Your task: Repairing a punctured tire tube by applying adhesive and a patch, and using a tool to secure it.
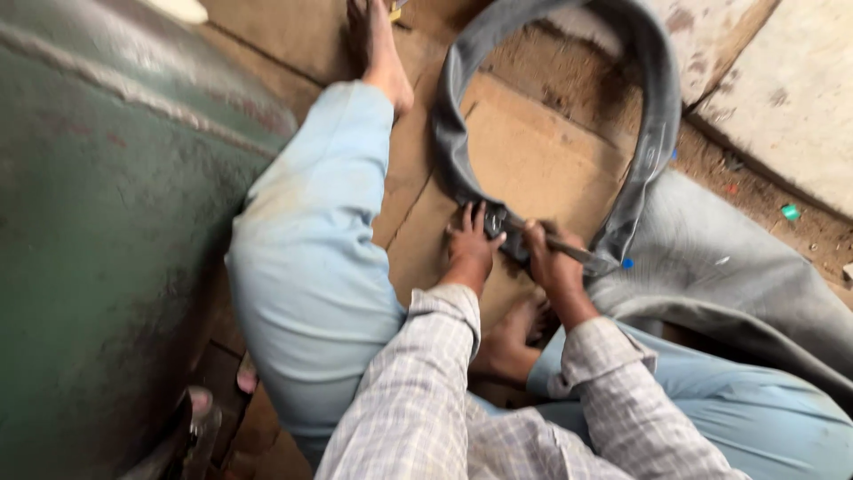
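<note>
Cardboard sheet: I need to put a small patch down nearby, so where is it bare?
Bare cardboard sheet lies inside the inner tube's loop. It is crowded at the loop's near edge, where the left hand presses the tube and the right hand grips a metal tool.

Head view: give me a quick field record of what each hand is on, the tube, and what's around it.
left hand: pressed flat on the inner tube, fingers spread
right hand: gripping a metal tool laid against the tube
inner tube: grey rubber loop, lying on the cardboard
cardboard: flat brown sheet under the tube
second rubber sheet: grey, lying to the right
green tank: large, curved, at left
posture: seated on the ground, barefoot, foot stretched ahead
image: blurred; tool type unclear
</note>
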